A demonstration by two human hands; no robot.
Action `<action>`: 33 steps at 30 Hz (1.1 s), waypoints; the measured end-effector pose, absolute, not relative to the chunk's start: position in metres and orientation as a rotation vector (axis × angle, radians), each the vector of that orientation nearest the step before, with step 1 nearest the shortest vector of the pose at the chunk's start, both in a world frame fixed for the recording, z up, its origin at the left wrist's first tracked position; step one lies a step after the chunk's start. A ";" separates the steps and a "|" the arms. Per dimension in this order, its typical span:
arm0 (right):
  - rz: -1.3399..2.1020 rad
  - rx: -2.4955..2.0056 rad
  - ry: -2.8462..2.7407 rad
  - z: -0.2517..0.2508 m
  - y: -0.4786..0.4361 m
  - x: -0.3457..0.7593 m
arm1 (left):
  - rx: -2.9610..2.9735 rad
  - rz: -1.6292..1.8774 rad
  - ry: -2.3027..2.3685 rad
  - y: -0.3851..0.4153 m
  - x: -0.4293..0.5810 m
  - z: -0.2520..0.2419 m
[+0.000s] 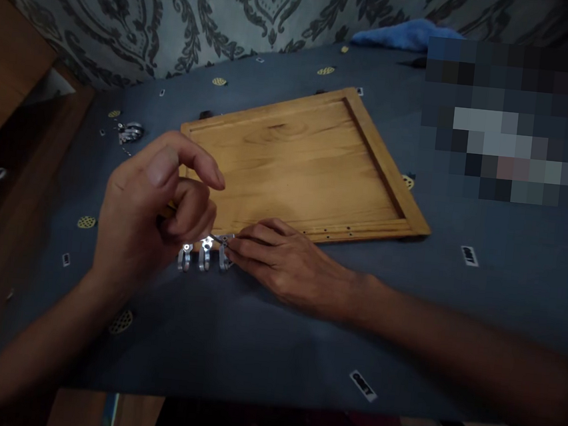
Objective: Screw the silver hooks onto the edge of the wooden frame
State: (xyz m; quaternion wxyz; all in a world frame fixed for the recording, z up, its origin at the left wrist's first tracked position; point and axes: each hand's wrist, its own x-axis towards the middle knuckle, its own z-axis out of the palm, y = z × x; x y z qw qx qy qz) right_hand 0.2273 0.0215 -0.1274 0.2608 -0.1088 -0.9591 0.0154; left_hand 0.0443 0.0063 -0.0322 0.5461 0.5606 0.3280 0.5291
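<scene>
Head view: right hand is laid low on the cloth, fingertips pinched shut on a thin metal piece at the near edge of the wooden board. Three metal hooks are lined up just below those fingertips. Left hand is held raised over the board's near corner, fingers curled in; whether anything is gripped cannot be told. Open cloth is left nearward of both hands. Board is rimmed; bare wood is shown inside, with small holes along the rim just beyond the right fingers. Table cloth is dark blue and patterned. A metal heap is seen beyond the left fingers, well apart. Patterned wall is behind.
</scene>
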 end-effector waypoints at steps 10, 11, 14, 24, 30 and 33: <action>0.043 -0.292 -2.593 -0.127 0.022 0.228 | 1.307 1.228 0.810 0.005 0.046 -0.033; 0.040 -0.293 -2.594 -0.127 0.022 0.228 | 1.292 1.227 0.816 0.005 0.046 -0.032; 0.032 -0.297 -2.599 -0.127 0.021 0.228 | 1.273 1.230 0.803 0.004 0.046 -0.033; 0.060 -0.296 -2.626 -0.126 0.021 0.229 | 1.502 1.219 0.964 0.007 0.041 -0.035; 0.084 -0.308 -2.622 -0.124 0.021 0.228 | 1.985 1.128 1.349 0.003 0.030 -0.020; 0.074 -0.310 -2.610 -0.125 0.020 0.227 | 2.250 0.987 1.492 -0.002 0.026 -0.013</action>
